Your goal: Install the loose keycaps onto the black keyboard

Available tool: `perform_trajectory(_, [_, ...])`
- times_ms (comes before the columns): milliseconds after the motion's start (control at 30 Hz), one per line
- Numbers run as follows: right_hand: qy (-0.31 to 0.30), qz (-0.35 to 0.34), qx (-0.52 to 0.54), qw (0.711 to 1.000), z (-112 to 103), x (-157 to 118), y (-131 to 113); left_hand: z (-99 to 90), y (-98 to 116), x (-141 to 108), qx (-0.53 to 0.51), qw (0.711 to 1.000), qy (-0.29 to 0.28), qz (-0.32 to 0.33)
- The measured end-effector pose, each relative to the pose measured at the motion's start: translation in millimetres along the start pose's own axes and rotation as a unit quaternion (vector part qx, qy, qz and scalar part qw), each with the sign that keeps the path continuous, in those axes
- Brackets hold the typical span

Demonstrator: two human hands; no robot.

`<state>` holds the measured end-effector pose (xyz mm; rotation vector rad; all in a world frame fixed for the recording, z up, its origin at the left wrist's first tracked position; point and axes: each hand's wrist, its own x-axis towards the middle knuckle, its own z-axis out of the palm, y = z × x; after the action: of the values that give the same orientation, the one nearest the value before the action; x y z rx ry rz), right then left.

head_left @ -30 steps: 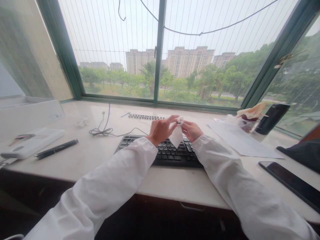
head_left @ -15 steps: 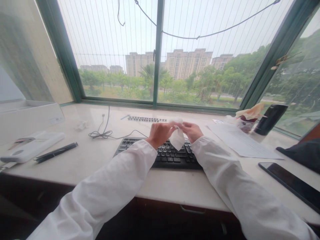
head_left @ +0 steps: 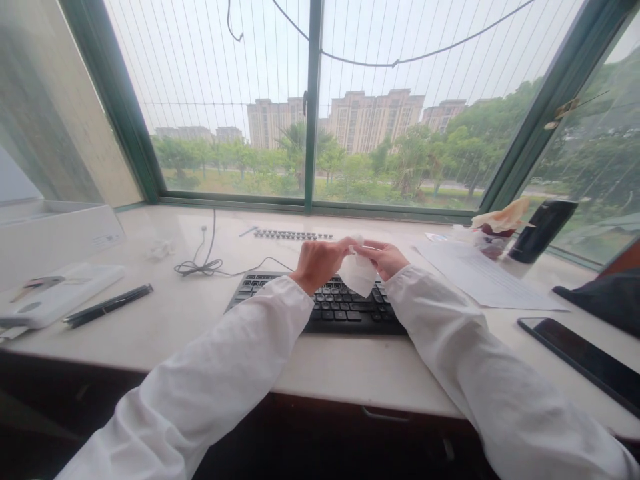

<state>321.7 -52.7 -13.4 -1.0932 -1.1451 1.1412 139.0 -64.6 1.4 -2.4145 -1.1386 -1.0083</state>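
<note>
Head: tissue (head_left: 358, 275) hangs point-down.

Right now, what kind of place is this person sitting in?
Probably a home or office desk at a window: a black keyboard under the hands, a pen, printed paper and a phone on the counter, apartment blocks outside.

Both arms in long white sleeves (head_left: 240, 360); loose, lightly creased fabric; cuffs end at wrists. Left hand (head_left: 317, 263) and right hand (head_left: 387, 259) bare; no gloves.
</note>
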Motion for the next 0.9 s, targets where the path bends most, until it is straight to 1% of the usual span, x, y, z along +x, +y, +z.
perform_trajectory(33, [0.007, 0.0, 0.004, 1.0, -1.2, 0.6, -0.9, -0.6, -0.4, 0.8, -0.004, 1.0, 0.003, -0.005])
perform_trajectory(100, [0.048, -0.018, -0.001, 0.999, -6.2, 1.8, -3.8, -2.1, -1.7, 3.0, -0.023, 0.999, 0.013, -0.024])
perform_trajectory(167, [0.118, -0.05, -0.034, 0.991, -16.2, 3.5, -7.6, -3.8, -3.8, 5.7, -0.065, 0.996, 0.026, -0.05])
perform_trajectory(200, [0.155, -0.066, -0.068, 0.983, -22.7, 4.7, -9.4, -4.3, -5.3, 7.2, -0.091, 0.994, 0.028, -0.06])
perform_trajectory(233, [0.184, -0.077, -0.116, 0.973, -29.7, 6.0, -10.7, -4.7, -7.2, 8.6, -0.119, 0.99, 0.024, -0.066])
perform_trajectory(267, [0.2, -0.082, -0.167, 0.962, -36.6, 7.3, -11.3, -4.7, -9.6, 10.0, -0.146, 0.987, 0.013, -0.07])
perform_trajectory(367, [0.197, -0.066, -0.333, 0.92, -50.5, 10.0, -10.1, -3.7, -19.2, 13.4, -0.226, 0.969, -0.051, -0.083])
perform_trajectory(433, [0.204, -0.072, -0.423, 0.88, -50.2, 8.5, -9.4, -3.6, -26.1, 15.2, -0.272, 0.952, -0.092, -0.104])
perform_trajectory(500, [0.215, -0.1, -0.475, 0.847, -42.4, 3.5, -11.8, -5.0, -31.9, 16.4, -0.305, 0.935, -0.133, -0.123])
perform_trajectory(533, [0.202, -0.117, -0.489, 0.841, -36.6, -0.1, -14.3, -6.2, -34.0, 16.7, -0.316, 0.927, -0.155, -0.128])
perform_trajectory(567, [0.169, -0.13, -0.495, 0.842, -30.2, -4.1, -17.3, -7.5, -35.6, 16.9, -0.325, 0.92, -0.179, -0.131])
perform_trajectory(600, [0.118, -0.139, -0.493, 0.851, -23.9, -8.1, -20.2, -8.8, -36.5, 17.0, -0.331, 0.912, -0.201, -0.132])
perform_trajectory(667, [-0.018, -0.138, -0.469, 0.872, -12.9, -15.2, -24.6, -10.6, -36.9, 16.6, -0.34, 0.9, -0.237, -0.137])
perform_trajectory(700, [-0.066, -0.142, -0.455, 0.877, -8.9, -17.8, -25.5, -11.0, -36.6, 16.3, -0.342, 0.895, -0.249, -0.14])
perform_trajectory(733, [-0.1, -0.144, -0.446, 0.878, -6.0, -19.6, -25.5, -11.0, -36.2, 15.9, -0.343, 0.892, -0.257, -0.142])
perform_trajectory(767, [-0.118, -0.146, -0.443, 0.877, -4.2, -20.6, -24.9, -10.7, -35.6, 15.6, -0.343, 0.89, -0.263, -0.145])
perform_trajectory(800, [-0.124, -0.148, -0.445, 0.874, -3.3, -21.0, -23.8, -10.1, -35.2, 15.3, -0.342, 0.888, -0.268, -0.148])
perform_trajectory(900, [-0.112, -0.149, -0.455, 0.871, -3.1, -20.7, -20.2, -7.9, -34.4, 14.8, -0.338, 0.887, -0.271, -0.16])
